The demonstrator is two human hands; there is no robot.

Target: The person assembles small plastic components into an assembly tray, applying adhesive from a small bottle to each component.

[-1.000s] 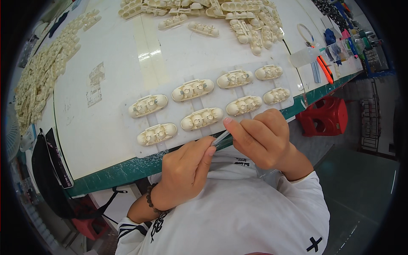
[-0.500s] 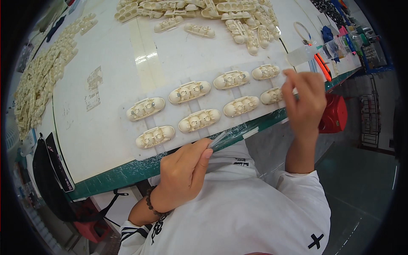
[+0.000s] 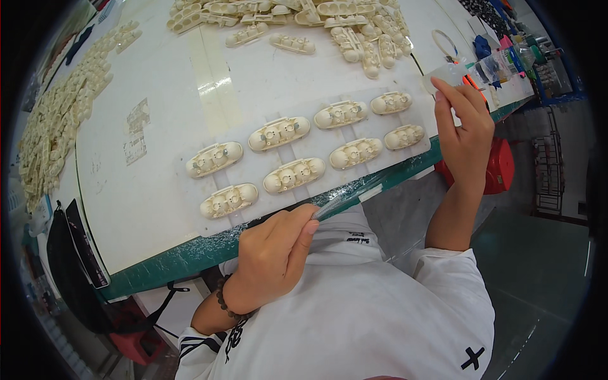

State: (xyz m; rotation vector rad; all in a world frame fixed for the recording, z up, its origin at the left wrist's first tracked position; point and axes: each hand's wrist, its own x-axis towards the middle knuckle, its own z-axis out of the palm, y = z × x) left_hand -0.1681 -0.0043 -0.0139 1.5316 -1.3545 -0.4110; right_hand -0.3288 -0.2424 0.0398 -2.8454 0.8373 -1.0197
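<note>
My left hand (image 3: 275, 253) is closed at the table's near edge. A thin, clear plastic strip or small bag (image 3: 329, 206) sticks out between its thumb and forefinger. My right hand (image 3: 467, 126) is raised over the table's right end, thumb and forefinger tips close together in a pinch; anything between them is too small to make out. Just beyond those fingertips lies a translucent plastic piece (image 3: 447, 73). Two rows of cream oval plastic parts (image 3: 294, 175) with rounded cups and small posts rest on a translucent sheet (image 3: 272, 206). Grey bits show on several far-row parts (image 3: 278, 133).
Loose cream parts form a large pile (image 3: 354, 25) at the back and another (image 3: 60, 126) at the left. An orange tool (image 3: 472, 82) and bottles (image 3: 529, 54) stand at the right. A red stool (image 3: 499, 168) is beside the table; a black bag (image 3: 73, 272) hangs at the left edge.
My right hand has moved up and right, off the near-right oval part, which now shows fully. My left hand keeps its grip; the view has shifted slightly.
</note>
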